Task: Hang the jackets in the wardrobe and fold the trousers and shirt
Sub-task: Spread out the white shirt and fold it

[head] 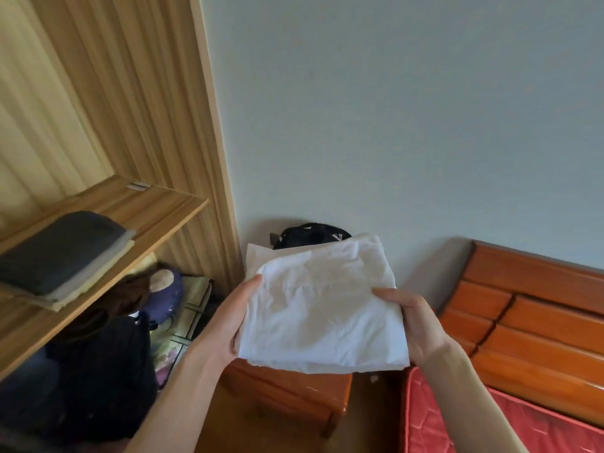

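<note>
A folded white shirt [322, 305] is held up in front of me, above a wooden nightstand. My left hand [233, 317] grips its left edge, thumb on top. My right hand [413, 325] grips its right edge, thumb over the cloth. On the wardrobe shelf [153, 207] at the left lies a stack of folded trousers [62, 256], dark grey on top of beige ones. Dark jackets [104, 364] hang in the wardrobe space under the shelf.
An orange wooden nightstand [287, 393] stands under the shirt, with a black bag [310, 233] behind it by the wall. A bed with a red mattress [490, 420] and wooden headboard [539, 308] is at the right. A purple bundle [168, 292] and a patterned storage bag [183, 325] sit low in the wardrobe.
</note>
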Motion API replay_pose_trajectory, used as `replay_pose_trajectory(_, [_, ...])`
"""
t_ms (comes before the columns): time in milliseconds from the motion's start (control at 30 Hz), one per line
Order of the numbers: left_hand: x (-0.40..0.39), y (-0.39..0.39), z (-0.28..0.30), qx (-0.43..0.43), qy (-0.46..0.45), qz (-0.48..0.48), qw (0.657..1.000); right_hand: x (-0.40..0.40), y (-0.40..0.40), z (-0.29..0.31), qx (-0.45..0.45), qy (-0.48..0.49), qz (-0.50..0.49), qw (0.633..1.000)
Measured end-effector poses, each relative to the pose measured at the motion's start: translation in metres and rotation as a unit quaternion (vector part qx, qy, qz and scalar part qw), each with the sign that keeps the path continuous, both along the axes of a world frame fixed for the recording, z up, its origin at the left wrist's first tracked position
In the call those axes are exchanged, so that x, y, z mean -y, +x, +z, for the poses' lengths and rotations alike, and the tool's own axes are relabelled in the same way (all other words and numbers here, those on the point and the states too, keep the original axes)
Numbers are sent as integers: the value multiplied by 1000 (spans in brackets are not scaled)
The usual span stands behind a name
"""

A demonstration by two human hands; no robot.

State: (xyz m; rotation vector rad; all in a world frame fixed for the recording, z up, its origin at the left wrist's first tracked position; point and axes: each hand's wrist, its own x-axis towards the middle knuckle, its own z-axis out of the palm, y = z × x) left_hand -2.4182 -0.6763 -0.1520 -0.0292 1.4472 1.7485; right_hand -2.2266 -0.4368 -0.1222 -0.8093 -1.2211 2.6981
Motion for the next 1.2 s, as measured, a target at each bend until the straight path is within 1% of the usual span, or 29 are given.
replay_pose_trajectory(100, [-3,-26,-2,2,-2,49,999,-14,-45,-1,1,-11,50,999])
replay_pose_trajectory(200, [-14,-50,0,-9,3,92,996,-33,-89,2,-6,-3,103,995])
replay_pose_trajectory(367, [-30,-85,16,-46,-22,145,988,-63,-164,1,-38,14,152,987])
replay_pose_trajectory(533, [-5,-119,24,-63,-40,210,975,-59,-242,0,-28,25,223,974])
replay_pose_trajectory(633, [24,-131,27,-57,-47,249,966,-38,-284,-2,-22,25,267,963])
replay_pose_trajectory(733, [54,-141,23,-48,-27,293,954,-10,-322,-6,-6,23,318,948])
replay_pose_trajectory(867, [97,-152,11,-25,-33,366,929,33,-374,-16,20,49,369,928])
replay_pose_trajectory(1000, [148,-167,3,-1,-39,413,910,89,-421,-19,21,50,413,909])
replay_pose_trajectory(1200, [228,-203,6,-30,-53,445,894,175,-489,-16,-6,72,454,888])
